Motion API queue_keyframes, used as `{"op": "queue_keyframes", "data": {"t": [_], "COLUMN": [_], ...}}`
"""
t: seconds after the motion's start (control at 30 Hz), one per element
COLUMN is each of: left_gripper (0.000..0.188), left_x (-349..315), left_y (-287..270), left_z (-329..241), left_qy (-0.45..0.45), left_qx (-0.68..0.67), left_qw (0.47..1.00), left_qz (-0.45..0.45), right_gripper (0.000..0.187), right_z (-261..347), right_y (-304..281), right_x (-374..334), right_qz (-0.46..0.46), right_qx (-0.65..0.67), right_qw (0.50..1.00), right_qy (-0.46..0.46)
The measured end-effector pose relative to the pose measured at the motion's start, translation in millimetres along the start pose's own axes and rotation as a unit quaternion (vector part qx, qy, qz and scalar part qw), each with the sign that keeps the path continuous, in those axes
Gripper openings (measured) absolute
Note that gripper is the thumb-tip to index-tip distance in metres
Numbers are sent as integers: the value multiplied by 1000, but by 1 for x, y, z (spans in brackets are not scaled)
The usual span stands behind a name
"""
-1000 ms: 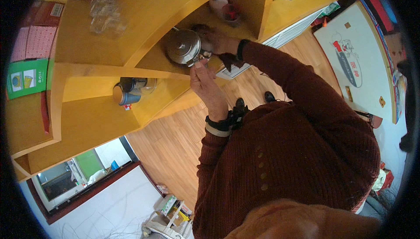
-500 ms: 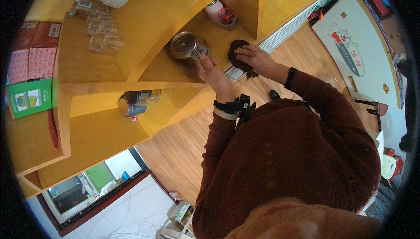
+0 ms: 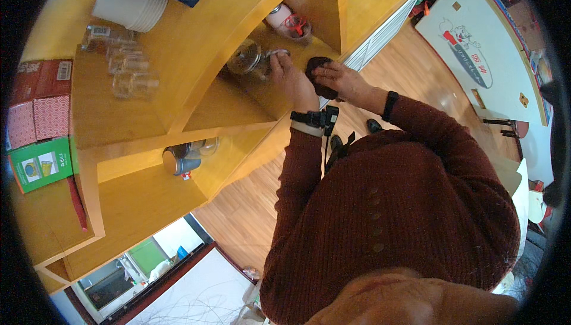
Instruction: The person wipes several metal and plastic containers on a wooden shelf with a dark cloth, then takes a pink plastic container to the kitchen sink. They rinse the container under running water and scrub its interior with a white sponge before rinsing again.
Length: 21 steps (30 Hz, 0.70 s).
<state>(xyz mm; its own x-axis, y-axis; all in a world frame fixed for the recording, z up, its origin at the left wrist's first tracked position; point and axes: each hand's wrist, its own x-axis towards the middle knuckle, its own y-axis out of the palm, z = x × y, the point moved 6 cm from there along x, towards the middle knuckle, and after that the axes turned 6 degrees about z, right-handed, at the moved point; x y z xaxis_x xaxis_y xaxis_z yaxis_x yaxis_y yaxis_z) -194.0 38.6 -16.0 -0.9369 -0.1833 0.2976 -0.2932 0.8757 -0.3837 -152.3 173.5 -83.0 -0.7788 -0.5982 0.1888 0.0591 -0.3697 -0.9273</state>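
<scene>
In the shelf compartment ahead of me lies a clear glass jar with a round shiny end. My left hand reaches in beside it, fingers curled at the jar's near side. Some pale thing shows at those fingertips, too blurred to name. To the right, my right hand is closed on a dark brown cloth, bunched at the shelf's front edge. Behind both hands stand a pale bottle and a clear cup with a red piece inside.
Upper left, the yellow shelf holds stacked white bowls, several clear glasses and boxes, including a green one. A lower compartment has a blue cup. Wooden floor shows below; a white board stands at right.
My left hand has moved right and deeper into the compartment, and the jar sits slightly farther in. My right hand stays on the cloth. The whole view has shifted a little.
</scene>
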Motion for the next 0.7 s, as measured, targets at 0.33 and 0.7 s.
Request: {"op": "queue_keyframes", "data": {"t": [0.33,0.7], "left_gripper": [38,46], "left_x": [-15,18], "left_y": [11,29], "left_z": [44,45], "left_qy": [-108,-119], "left_qx": [-150,-191], "left_qw": [983,969], "left_qz": [3,99], "right_gripper": [59,62], "right_z": [0,-3], "right_y": [1,7], "right_x": [3,7], "right_qz": [15,-14], "right_qx": [-33,10], "right_qw": [999,1000], "right_qy": [2,7]}}
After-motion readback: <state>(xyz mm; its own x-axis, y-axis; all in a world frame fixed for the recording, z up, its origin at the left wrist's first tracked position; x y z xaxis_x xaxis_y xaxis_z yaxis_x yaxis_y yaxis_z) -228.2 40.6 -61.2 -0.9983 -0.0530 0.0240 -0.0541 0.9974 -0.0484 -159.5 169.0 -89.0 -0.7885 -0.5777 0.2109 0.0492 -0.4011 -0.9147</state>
